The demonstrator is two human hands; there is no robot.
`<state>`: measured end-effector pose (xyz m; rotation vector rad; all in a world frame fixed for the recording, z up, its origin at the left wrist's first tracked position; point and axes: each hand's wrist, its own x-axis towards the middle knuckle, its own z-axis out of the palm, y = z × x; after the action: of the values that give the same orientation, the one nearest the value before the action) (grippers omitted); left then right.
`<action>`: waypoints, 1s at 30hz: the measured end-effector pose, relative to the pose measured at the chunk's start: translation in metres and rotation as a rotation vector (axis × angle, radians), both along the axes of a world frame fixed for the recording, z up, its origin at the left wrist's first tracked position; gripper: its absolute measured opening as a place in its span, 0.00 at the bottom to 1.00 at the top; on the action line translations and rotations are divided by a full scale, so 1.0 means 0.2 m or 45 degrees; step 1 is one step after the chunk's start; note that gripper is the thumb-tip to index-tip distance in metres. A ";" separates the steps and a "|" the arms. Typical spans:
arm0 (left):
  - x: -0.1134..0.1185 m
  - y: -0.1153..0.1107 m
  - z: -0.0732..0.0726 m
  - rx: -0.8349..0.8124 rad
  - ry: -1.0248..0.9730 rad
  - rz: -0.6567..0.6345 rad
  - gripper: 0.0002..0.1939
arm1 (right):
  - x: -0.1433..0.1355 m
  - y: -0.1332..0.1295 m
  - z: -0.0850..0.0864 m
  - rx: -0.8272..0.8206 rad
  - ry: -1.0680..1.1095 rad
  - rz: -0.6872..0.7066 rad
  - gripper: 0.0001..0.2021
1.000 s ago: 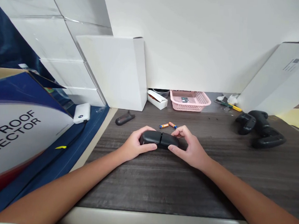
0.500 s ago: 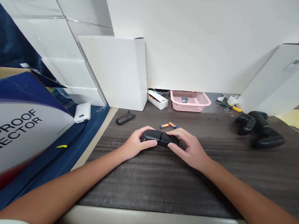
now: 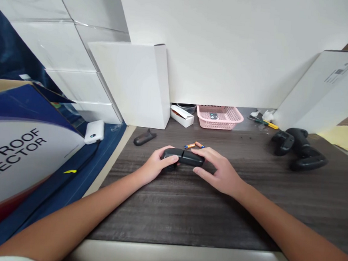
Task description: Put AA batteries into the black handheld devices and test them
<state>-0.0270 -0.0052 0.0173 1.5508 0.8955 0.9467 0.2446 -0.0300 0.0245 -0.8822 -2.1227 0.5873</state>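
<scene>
A black handheld controller with a seam across its top is held level above the dark wood tabletop. My left hand is closed on its left end, thumb on top and fingers behind. At the other end, my right hand has thumb and index finger apart around the controller's tip; the thumb is off its surface, and whether the index finger touches is unclear. Just behind lie two orange-and-blue batteries. A separate black curved piece, perhaps a cover, lies to the left.
More black controllers sit at the right. Along the back stand a pink basket, a small white box and a screwdriver with a yellow tip. White cartons and a white power bank are at left.
My right thumb has come off the controller and the right hand has loosened. The controller has tilted in my left hand, showing a part underneath.
</scene>
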 end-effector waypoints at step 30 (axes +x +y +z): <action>-0.05 -0.03 -0.02 -0.243 -0.005 -0.509 0.39 | 0.01 0.04 -0.06 -1.016 0.423 0.865 0.56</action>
<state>-0.0374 -0.0119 0.0133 1.4881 0.6198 0.5607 0.2462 -0.0223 0.0124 -0.3605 -1.8339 1.8709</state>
